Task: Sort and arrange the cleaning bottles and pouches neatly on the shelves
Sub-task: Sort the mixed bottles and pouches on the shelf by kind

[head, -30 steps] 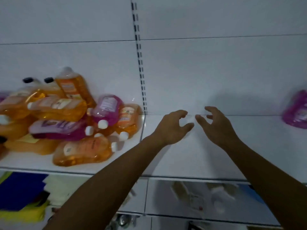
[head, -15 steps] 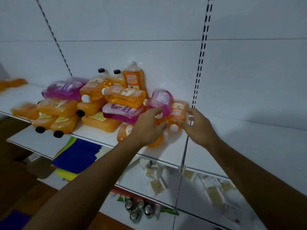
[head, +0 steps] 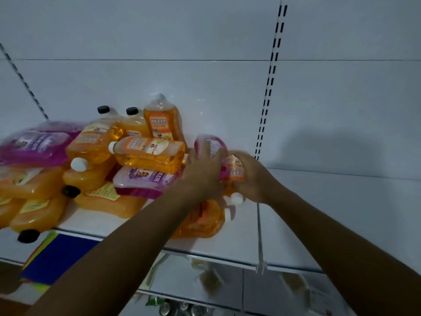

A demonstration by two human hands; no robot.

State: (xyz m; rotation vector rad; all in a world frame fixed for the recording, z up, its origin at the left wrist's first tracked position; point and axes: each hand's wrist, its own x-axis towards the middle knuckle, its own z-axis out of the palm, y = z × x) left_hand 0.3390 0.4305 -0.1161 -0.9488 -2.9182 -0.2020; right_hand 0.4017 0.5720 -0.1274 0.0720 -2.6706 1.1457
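Observation:
A jumbled pile of orange bottles (head: 149,153) and purple pouches (head: 36,145) lies on the left part of the white shelf (head: 241,238). At the pile's right end my left hand (head: 202,172) grips a pink-purple bottle (head: 215,144). Beside it my right hand (head: 250,176) grips a small orange bottle (head: 235,171) whose white cap (head: 237,198) points toward me. Another orange bottle (head: 202,220) lies under my left wrist. One orange bottle (head: 163,120) stands upright against the back wall.
A slotted upright (head: 268,87) divides the back wall. The shelf section to its right (head: 330,213) is bare white. Blue and yellow packs (head: 54,254) and small pale items (head: 209,279) lie on the lower shelves.
The view has swung left onto the pile. Both hands moved from the bare shelf to the pile's right end and closed round the pink-purple bottle and the small orange bottle.

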